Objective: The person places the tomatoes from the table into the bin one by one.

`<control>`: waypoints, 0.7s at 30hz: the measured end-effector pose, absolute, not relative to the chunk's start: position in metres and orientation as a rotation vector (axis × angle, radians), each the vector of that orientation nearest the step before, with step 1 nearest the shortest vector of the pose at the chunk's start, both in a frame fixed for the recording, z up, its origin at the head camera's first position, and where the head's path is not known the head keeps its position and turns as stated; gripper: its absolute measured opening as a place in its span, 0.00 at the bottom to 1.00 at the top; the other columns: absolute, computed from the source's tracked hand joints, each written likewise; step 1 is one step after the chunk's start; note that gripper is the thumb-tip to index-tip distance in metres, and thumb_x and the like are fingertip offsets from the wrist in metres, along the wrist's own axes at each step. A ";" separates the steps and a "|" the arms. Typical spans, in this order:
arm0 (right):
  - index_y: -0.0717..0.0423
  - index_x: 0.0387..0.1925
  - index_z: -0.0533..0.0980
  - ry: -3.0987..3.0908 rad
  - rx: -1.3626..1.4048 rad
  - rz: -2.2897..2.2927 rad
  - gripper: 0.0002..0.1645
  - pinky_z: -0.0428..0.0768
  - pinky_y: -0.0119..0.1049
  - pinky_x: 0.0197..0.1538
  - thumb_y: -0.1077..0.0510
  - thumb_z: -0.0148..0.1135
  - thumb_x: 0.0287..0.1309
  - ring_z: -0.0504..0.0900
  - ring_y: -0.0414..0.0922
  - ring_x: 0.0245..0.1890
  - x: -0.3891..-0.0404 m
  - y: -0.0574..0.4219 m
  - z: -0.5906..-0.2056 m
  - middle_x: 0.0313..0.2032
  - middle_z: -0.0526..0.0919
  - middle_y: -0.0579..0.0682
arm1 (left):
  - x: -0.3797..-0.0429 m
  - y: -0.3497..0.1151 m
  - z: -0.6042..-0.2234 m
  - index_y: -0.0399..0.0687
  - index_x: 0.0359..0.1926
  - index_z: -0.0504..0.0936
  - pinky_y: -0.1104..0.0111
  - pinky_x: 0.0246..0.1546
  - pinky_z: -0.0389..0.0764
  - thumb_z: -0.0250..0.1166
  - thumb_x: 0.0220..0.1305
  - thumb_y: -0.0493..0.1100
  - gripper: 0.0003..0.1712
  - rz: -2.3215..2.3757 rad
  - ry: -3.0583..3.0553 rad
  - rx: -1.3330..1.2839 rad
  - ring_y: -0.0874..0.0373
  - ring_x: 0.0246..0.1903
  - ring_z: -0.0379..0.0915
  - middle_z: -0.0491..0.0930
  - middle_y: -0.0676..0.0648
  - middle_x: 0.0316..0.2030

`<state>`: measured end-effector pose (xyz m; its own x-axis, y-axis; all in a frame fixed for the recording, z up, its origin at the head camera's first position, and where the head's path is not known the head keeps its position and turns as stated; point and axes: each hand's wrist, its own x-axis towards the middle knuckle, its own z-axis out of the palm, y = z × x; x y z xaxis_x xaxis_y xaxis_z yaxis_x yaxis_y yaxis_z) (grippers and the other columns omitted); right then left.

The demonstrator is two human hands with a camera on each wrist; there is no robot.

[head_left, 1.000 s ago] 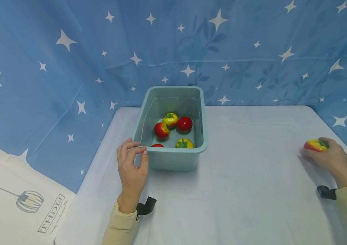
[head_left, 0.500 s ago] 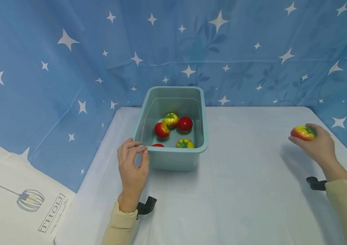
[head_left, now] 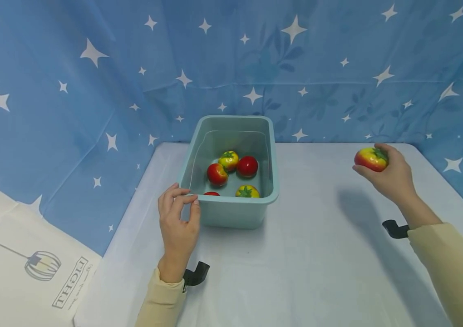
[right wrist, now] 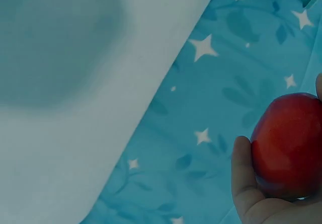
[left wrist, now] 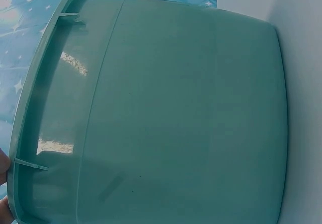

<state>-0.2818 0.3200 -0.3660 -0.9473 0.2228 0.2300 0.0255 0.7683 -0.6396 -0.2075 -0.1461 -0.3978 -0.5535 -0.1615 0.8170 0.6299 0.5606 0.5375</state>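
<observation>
My right hand point(head_left: 392, 175) holds a red and yellow tomato point(head_left: 370, 159) with a green leafy top, raised above the right part of the table. In the right wrist view, thumb and fingers wrap the red side of this tomato point(right wrist: 289, 146). At the front left corner of a blue-green plastic bin point(head_left: 231, 213), my left hand point(head_left: 178, 222) pinches the rim. Only its fingertips show at the rim's edge in the left wrist view, where the bin's outer wall point(left wrist: 176, 103) fills most of the picture. Several red and yellow tomatoes lie inside the bin, including a red one point(head_left: 247, 166).
The bin stands on a white-covered table point(head_left: 305, 263), left of its middle near the back. A blue star-patterned curtain point(head_left: 321, 68) rises behind the table and along its sides. A cream printed cloth point(head_left: 23, 254) hangs at the lower left.
My right hand has lifted the tomato off the table's right side and carried it left and toward the back. The left hand has stayed at the bin's rim.
</observation>
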 end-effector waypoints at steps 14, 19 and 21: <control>0.52 0.67 0.51 -2.643 0.102 0.991 0.48 0.71 0.60 0.48 0.46 0.63 0.50 0.60 0.60 0.57 -0.291 0.264 -0.347 0.60 0.60 0.59 | -0.208 -0.147 -0.398 0.43 0.31 0.82 0.51 0.54 0.62 0.60 0.53 0.32 0.06 -1.092 -1.878 -0.380 0.46 0.56 0.61 0.75 0.42 0.41; 0.51 0.67 0.51 -2.653 0.159 1.017 0.48 0.73 0.58 0.47 0.47 0.64 0.49 0.61 0.58 0.57 -0.295 0.245 -0.343 0.60 0.60 0.58 | -0.208 -0.147 -0.399 0.43 0.31 0.82 0.51 0.55 0.62 0.60 0.52 0.32 0.06 -1.085 -1.882 -0.378 0.46 0.56 0.61 0.75 0.42 0.40; 0.51 0.67 0.52 -2.647 0.198 1.010 0.47 0.73 0.58 0.48 0.49 0.65 0.49 0.61 0.58 0.57 -0.297 0.238 -0.340 0.60 0.61 0.58 | -0.209 -0.147 -0.399 0.44 0.31 0.82 0.51 0.55 0.62 0.60 0.52 0.33 0.06 -1.081 -1.878 -0.382 0.46 0.56 0.61 0.75 0.42 0.40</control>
<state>-0.2971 0.2379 -0.3405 -0.9455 -0.0215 0.3249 -0.2324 0.7431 -0.6275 -0.2086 -0.1468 -0.3986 -0.5409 -0.1619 0.8254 0.6325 0.5686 0.5260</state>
